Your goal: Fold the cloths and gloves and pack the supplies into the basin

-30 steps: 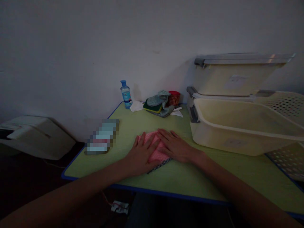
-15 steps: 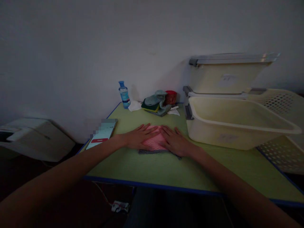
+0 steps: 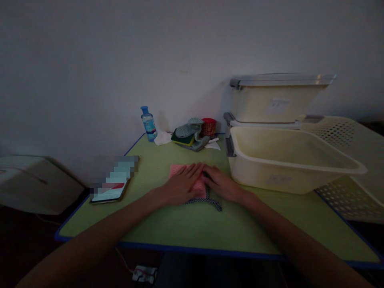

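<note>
A pink textured cloth (image 3: 200, 188) lies on the green tabletop, with a dark-and-white checked edge (image 3: 213, 203) showing below it and trailing to the right. Whether the pink and checked parts are one piece, I cannot tell. My left hand (image 3: 181, 185) rests flat across the pink cloth, fingers stretched and pointing up and right. At the cloth's right edge, my right hand (image 3: 223, 183) has its fingers bent and thumb below, closed around the edge where a bit of dark fabric shows. The fingertips of both hands are close together.
A phone (image 3: 111, 190) lies on the table (image 3: 168, 232) at left. Along the wall stand a blue bottle (image 3: 149, 126), a sponge (image 3: 183, 139) under a grey-green cloth (image 3: 196, 130), and a red basket (image 3: 209, 127). Cream bins (image 3: 270, 176) stack at right, beside a perforated basket (image 3: 342, 130).
My right hand has gone from lying flat on the cloth to curling at its right edge. My left hand has slid toward the cloth's middle. The view has shifted slightly.
</note>
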Available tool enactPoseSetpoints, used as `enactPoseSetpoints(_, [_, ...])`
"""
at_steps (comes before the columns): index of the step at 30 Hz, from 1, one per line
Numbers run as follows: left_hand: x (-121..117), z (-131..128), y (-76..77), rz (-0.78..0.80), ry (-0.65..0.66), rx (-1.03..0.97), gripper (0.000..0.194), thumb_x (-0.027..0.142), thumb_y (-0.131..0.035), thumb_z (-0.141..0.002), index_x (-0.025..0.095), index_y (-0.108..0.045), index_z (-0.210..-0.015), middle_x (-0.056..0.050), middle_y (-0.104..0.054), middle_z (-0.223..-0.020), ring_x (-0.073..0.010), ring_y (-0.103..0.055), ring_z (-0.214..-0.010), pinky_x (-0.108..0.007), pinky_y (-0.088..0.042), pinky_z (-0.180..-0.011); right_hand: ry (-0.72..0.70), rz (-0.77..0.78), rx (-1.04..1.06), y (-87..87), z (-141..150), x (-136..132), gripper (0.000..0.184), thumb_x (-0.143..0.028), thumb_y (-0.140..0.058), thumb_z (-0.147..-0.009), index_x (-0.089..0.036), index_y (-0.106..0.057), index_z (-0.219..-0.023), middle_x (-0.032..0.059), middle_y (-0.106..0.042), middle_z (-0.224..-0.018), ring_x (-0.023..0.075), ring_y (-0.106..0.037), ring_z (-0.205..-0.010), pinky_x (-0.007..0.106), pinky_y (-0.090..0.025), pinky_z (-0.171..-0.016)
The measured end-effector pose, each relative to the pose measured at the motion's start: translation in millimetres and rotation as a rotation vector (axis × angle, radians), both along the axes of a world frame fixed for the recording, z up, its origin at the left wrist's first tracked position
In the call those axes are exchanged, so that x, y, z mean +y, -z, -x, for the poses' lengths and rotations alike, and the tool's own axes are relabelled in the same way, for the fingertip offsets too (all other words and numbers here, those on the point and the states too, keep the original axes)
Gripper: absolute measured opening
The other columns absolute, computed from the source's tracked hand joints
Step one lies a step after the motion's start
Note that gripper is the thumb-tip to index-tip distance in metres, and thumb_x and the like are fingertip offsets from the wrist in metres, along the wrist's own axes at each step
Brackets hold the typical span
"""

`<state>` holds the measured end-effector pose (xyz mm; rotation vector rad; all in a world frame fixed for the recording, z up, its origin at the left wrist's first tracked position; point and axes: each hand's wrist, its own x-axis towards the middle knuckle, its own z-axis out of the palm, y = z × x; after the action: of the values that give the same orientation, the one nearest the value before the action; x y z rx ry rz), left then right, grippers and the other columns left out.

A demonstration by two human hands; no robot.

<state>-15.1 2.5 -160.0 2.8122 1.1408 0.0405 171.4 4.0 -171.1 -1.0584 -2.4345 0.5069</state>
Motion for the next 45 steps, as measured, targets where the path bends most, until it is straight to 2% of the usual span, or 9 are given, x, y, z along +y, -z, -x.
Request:
enactPoseSetpoints(6, [-2, -1, 16.8, -0.041, 0.001, -0.028, 0.072, 0.057, -0.027, -0.087, 0.012, -0.012, -0.141, -0.013, -0.010, -0.148, -0.0240, -0.007, -0.137, -0.042, -0.010, -0.109, 0.084, -0.037, 0.083, -13.9, -3, 0, 0.014, -0.008, -0.054, -0.076, -0.015, -0.057, -0.087, 0.0088, -0.059, -0.098, 0.0197, -0.055, -0.097, 0.037, -0.043, -0.088])
enactPoseSetpoints(8, [-1, 0, 17.7, -0.054, 0.011, -0.050, 0.069, 0.056, -0.026, -0.088, 0.014, -0.013, -0.141, -0.013, -0.012, -0.148, -0.0238, -0.007, -0.137, -0.042, -0.010, -0.109, 0.158, 0.022, 0.083, -22.9, -5, -2, 0.009, -0.008, -0.056, -0.073, -0.016, -0.055, -0.075, 0.0049, -0.056, -0.088, 0.0156, -0.058, -0.078, 0.031, -0.047, -0.074])
enactPoseSetpoints(11, [0, 3, 18.2, -0.056, 0.027, -0.092, 0.064, 0.052, -0.023, -0.090, 0.013, -0.015, -0.140, -0.013, -0.014, -0.148, -0.0233, -0.008, -0.137, -0.042, -0.011, -0.110, 0.218, 0.204, 0.087, -30.8, -7, -7, 0.013, -0.009, -0.060, -0.069, -0.017, -0.050, -0.067, -0.0001, -0.052, -0.077, 0.0094, -0.055, -0.058, 0.023, -0.043, -0.055])
enactPoseSetpoints(15, [-1, 4, 16.6, -0.021, 0.063, -0.172, 0.057, 0.043, -0.023, -0.092, 0.008, -0.024, -0.137, -0.014, -0.020, -0.147, -0.0206, -0.012, -0.137, -0.037, -0.014, -0.111, 0.101, 0.486, 0.153, -29.4, -5, -15, 0.017, -0.011, -0.062, -0.065, -0.018, -0.046, -0.065, -0.0058, -0.049, -0.059, 0.0086, -0.051, -0.052, 0.019, -0.036, -0.047])
enactPoseSetpoints(19, [-2, 5, 14.6, 0.042, 0.035, -0.298, 0.052, 0.040, -0.026, -0.093, 0.008, -0.032, -0.133, -0.014, -0.027, -0.144, -0.0192, -0.019, -0.135, -0.036, -0.020, -0.110, 0.042, 0.719, 0.277, -26.7, -3, -16, 0.018, -0.010, -0.062, -0.061, -0.018, -0.046, -0.065, -0.0075, -0.050, -0.056, 0.0073, -0.049, -0.049, 0.019, -0.035, -0.046])
enactPoseSetpoints(28, [2, 7, 11.5, 0.198, 0.017, -0.555, 0.039, 0.035, -0.028, -0.093, 0.014, -0.048, -0.119, -0.012, -0.039, -0.138, -0.0191, -0.032, -0.130, -0.039, -0.026, -0.108, -0.035, 0.912, 0.503, -25.0, -6, -7, 0.024, -0.015, -0.071, -0.053, -0.014, -0.062, -0.076, -0.0029, -0.060, -0.064, 0.0075, -0.055, -0.058, 0.019, -0.042, -0.052])
enactPoseSetpoints(33, [3, 7, 11.7, 0.204, 0.011, -0.595, 0.037, 0.033, -0.029, -0.093, 0.014, -0.050, -0.116, -0.011, -0.042, -0.135, -0.0192, -0.037, -0.126, -0.038, -0.028, -0.107, -0.057, 0.873, 0.563, -22.8, -4, -6, 0.019, -0.017, -0.071, -0.057, -0.015, -0.067, -0.075, -0.0023, -0.063, -0.063, 0.0082, -0.057, -0.058, 0.020, -0.044, -0.055])
enactPoseSetpoints(39, [4, 7, 12.4, 0.203, 0.042, -0.614, 0.037, 0.034, -0.028, -0.093, 0.015, -0.052, -0.114, -0.010, -0.045, -0.132, -0.0191, -0.038, -0.124, -0.037, -0.029, -0.107, -0.035, 0.683, 0.641, -20.4, 6, -10, 0.011, -0.016, -0.070, -0.058, -0.016, -0.066, -0.069, -0.0010, -0.065, -0.068, 0.0110, -0.060, -0.062, 0.024, -0.048, -0.060])
enactPoseSetpoints(45, [4, 7, 12.4, 0.212, 0.036, -0.643, 0.039, 0.035, -0.026, -0.093, 0.016, -0.051, -0.116, -0.009, -0.046, -0.132, -0.0183, -0.038, -0.125, -0.038, -0.027, -0.108, -0.005, 0.393, 0.491, -22.0, 10, -15, 0.012, -0.005, -0.062, -0.064, -0.017, -0.063, -0.062, 0.0002, -0.063, -0.071, 0.0126, -0.059, -0.067, 0.026, -0.049, -0.063])
